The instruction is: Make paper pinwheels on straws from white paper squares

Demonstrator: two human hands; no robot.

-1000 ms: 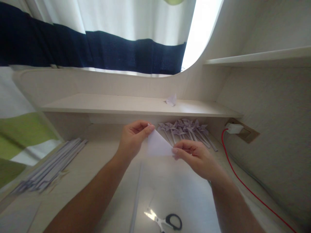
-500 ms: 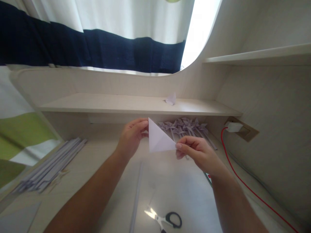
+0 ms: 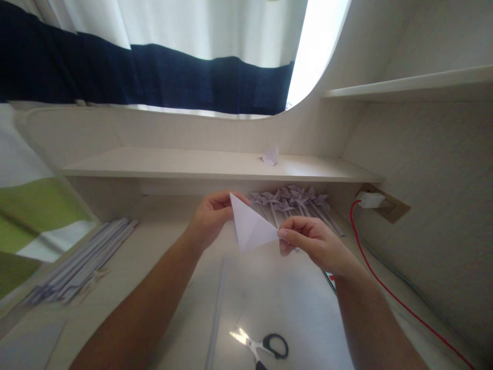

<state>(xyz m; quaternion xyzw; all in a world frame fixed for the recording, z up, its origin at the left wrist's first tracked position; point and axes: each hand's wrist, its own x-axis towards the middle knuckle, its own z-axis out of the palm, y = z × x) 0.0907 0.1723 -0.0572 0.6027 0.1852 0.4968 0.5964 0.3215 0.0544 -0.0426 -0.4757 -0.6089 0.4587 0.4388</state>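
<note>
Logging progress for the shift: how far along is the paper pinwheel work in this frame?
Done: a batch of finished pinwheels lies under the shelf. In hand: the left hand and right hand pinch a white sheet folded into a triangle, held above the desk. Left: a stack of paper sticks remains at left; scissors and one loose stick lie nearby.
</note>
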